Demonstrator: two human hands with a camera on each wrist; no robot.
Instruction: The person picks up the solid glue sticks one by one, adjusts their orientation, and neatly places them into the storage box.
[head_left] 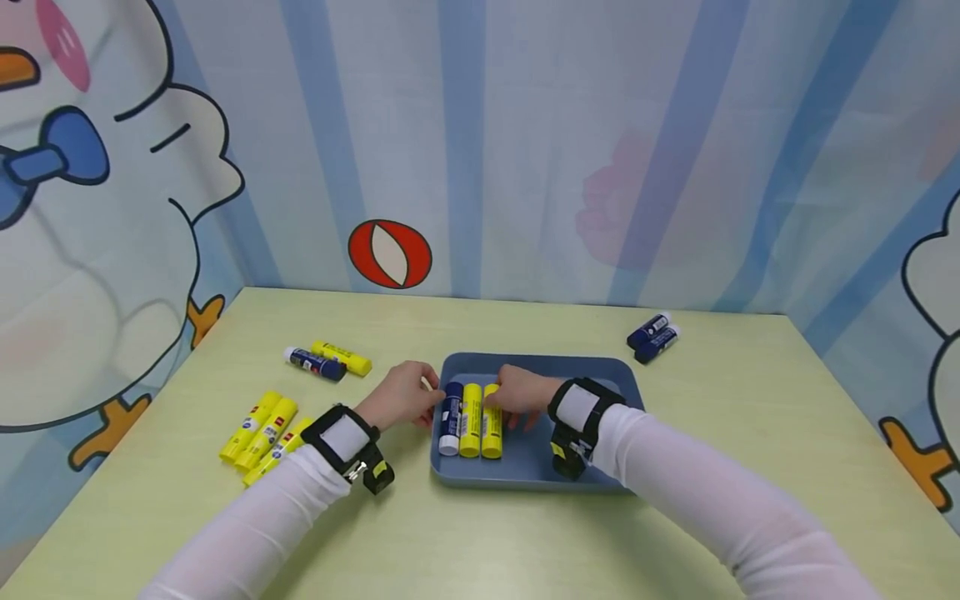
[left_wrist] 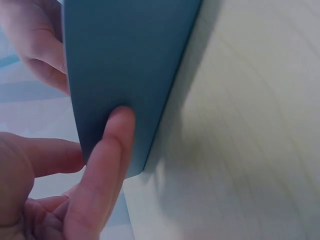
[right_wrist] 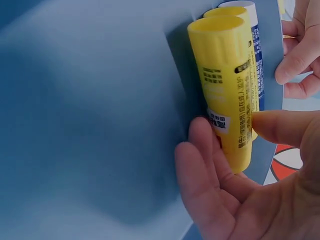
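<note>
A blue-grey tray point(head_left: 536, 479) lies on the table with a navy glue stick point(head_left: 451, 419) and a yellow glue stick point(head_left: 470, 421) side by side along its left end. To their right is another yellow glue stick point(right_wrist: 225, 100), which my right hand point(head_left: 525, 392) pinches between thumb and fingers. My left hand point(head_left: 405, 393) holds the tray's left wall; in the left wrist view one fingertip point(left_wrist: 120, 120) presses on its outer side, and another digit is at the rim.
Left of the tray lie several yellow glue sticks point(head_left: 266, 433), partly behind the left forearm. Farther back are a navy glue stick point(head_left: 315, 363) and a yellow one point(head_left: 341, 357). Two navy glue sticks point(head_left: 653, 337) lie at the back right. A patterned curtain point(head_left: 510, 167) hangs behind the table.
</note>
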